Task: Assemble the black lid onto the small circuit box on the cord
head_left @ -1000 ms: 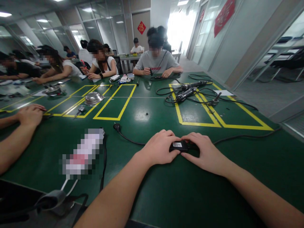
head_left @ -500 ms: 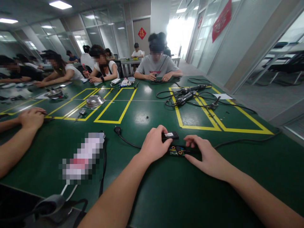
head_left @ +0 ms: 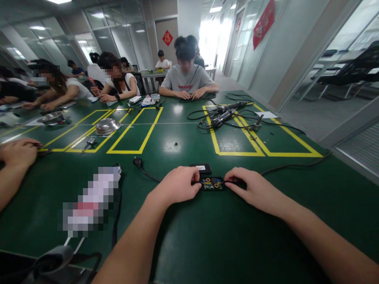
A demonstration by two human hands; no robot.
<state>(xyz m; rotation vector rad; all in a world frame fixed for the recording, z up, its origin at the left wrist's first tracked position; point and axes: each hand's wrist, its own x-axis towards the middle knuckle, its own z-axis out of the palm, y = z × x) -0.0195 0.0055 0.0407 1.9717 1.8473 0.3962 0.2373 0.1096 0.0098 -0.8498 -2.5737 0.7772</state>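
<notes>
An opened black adapter case lies on the green table, its circuit board with two ring-shaped coils and coloured wires facing up. At the case's left end, my left hand pinches the power cord close to where it enters; the exact contact is partly hidden by the fingers. My right hand has thumb and forefinger closed around the black cable at the opposite end. Just behind the case rests its black cover with a white label, touched or nearly touched by my left knuckles.
A plug ends the cord on the left. Further left are a blurred-out pale object and another person's hand. Beyond lie a metal bowl, black electric screwdrivers with tangled cables, and yellow tape outlines. Several people sit around.
My left hand has let go of the cover, now lying behind the case, and moved to the case's left end. My right fingers have closed on the right cable. The view has shifted slightly.
</notes>
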